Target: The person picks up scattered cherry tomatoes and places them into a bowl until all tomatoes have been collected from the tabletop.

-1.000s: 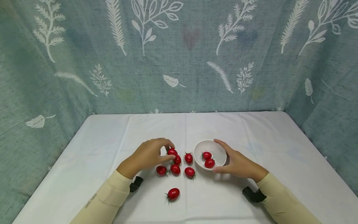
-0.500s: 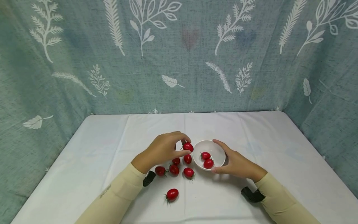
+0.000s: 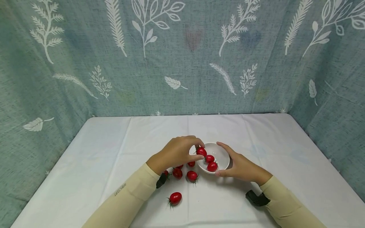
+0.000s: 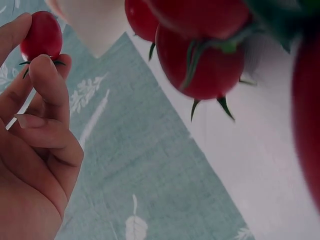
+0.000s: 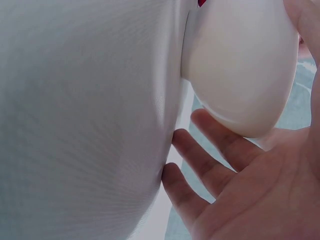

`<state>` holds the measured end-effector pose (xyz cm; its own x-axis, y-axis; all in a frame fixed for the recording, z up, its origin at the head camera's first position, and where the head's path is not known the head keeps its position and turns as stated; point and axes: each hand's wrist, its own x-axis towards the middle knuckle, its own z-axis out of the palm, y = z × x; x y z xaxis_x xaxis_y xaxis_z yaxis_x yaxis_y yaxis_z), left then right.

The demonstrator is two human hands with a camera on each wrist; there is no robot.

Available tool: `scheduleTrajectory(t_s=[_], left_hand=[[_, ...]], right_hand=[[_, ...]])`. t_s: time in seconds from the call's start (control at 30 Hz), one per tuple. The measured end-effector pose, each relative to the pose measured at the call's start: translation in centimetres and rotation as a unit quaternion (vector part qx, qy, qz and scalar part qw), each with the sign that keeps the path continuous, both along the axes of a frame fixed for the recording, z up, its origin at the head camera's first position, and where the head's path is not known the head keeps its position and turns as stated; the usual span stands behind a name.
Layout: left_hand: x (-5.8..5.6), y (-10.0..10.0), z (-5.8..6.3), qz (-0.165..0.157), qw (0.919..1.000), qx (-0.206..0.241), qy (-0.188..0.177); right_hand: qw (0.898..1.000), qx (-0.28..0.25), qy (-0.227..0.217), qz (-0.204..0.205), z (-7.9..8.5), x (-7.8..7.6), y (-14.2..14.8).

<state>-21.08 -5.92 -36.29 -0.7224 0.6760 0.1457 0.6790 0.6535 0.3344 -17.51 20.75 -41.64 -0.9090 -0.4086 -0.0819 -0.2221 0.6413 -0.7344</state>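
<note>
My left hand [image 3: 178, 151] pinches a red cherry tomato [image 3: 201, 152] between thumb and fingers, over the left side of a small white bowl [image 3: 223, 155]. The left wrist view shows this tomato [image 4: 42, 36] with its green calyx towards the fingers. My right hand [image 3: 243, 165] holds the bowl from the right, thumb at the near rim and a finger at the far rim. In the right wrist view, other fingers [image 5: 220, 142] spread beneath the bowl's side [image 5: 245, 60]. Two cherry tomatoes [image 3: 212, 166] lie inside the bowl.
Several cherry tomatoes [image 3: 177, 173] lie on the white tablecloth [image 3: 242, 202] left of the bowl, some partly hidden by my left hand and wrist. One tomato [image 3: 175, 198] sits apart, nearer me. A patterned green curtain [image 3: 182, 63] stands behind the table.
My left hand has lifted a cherry tomato from the group and carried it right, to over the bowl. My right hand stays at the bowl.
</note>
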Motion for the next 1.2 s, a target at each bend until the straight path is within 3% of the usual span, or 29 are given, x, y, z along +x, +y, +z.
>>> scheduleTrajectory(t_s=[0.5,1.2], left_hand=[[-0.5,1.6,-1.0,-0.008,0.9989,-0.033,-0.032],[-1.2,2.9,-1.3,0.005,0.9945,-0.054,-0.090]], right_hand=[[1.000,0.002,-0.010,0.001,0.1,0.1,0.0],[1.000,-0.001,-0.006,0.012,0.1,0.1,0.2]])
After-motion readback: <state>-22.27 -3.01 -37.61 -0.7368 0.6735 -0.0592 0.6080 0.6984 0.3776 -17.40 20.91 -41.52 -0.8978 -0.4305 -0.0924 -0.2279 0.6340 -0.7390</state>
